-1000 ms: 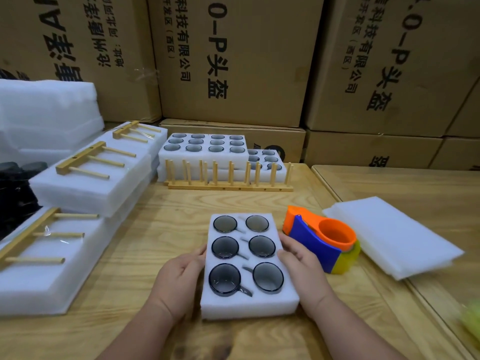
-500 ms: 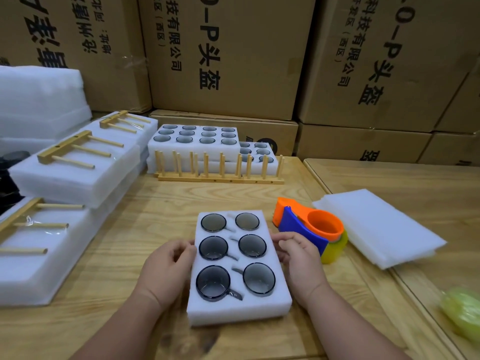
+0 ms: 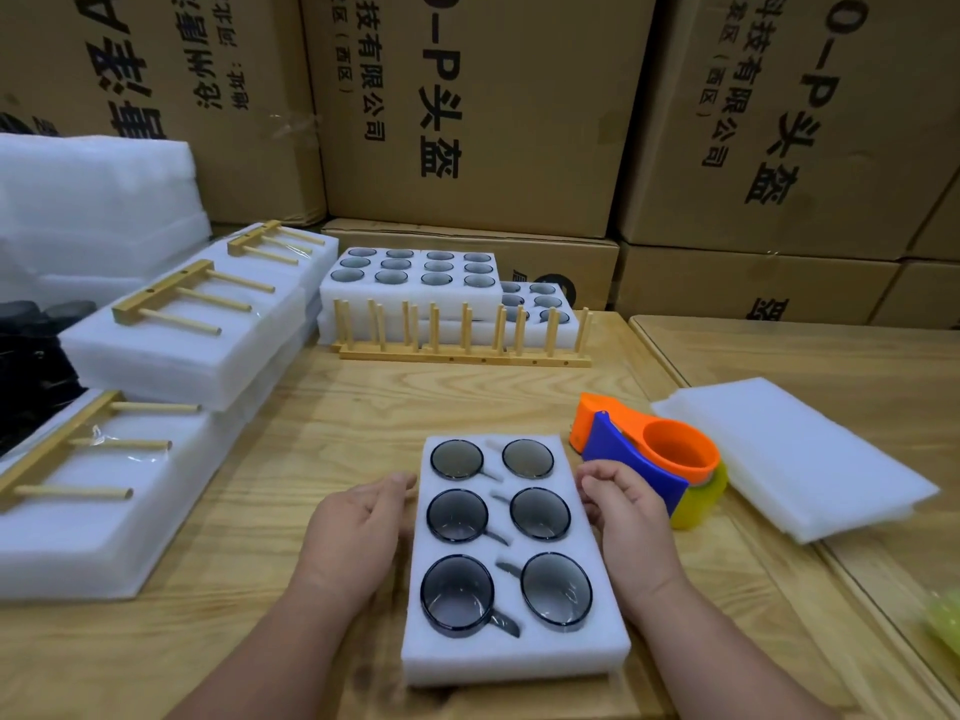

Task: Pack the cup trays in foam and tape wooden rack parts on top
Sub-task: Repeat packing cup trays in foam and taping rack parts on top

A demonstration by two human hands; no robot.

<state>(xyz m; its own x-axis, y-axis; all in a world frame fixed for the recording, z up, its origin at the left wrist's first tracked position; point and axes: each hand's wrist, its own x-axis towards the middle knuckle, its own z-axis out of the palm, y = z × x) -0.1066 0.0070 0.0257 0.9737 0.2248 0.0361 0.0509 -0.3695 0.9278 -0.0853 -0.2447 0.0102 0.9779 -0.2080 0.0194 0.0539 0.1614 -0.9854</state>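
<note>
A white foam tray [image 3: 511, 654] holding several dark glass cups lies on the wooden table in front of me. My left hand [image 3: 353, 532] rests against its left long side, thumb pointing at the foam edge. My right hand [image 3: 631, 511] sits at its right long side with fingers loosely curled and nothing between them. An orange, blue and yellow tape dispenser [image 3: 657, 457] stands just right of the tray. Upright wooden rack parts [image 3: 462, 350] stand in a row behind. A stack of foam sheets [image 3: 810, 459] lies at the right.
Taped foam packs with wooden rack parts on top [image 3: 187, 335] are stacked at the left. More cup trays [image 3: 410, 283] sit behind the wooden rack. Cardboard boxes [image 3: 467, 122] wall off the back. Plain foam blocks [image 3: 93, 200] lie far left, and a yellow-green blur [image 3: 945, 621] lies at the right edge.
The cup tray has slid a little closer to me. Both hands have moved up along its sides toward the far end, and the right hand's fingers have curled away from the foam.
</note>
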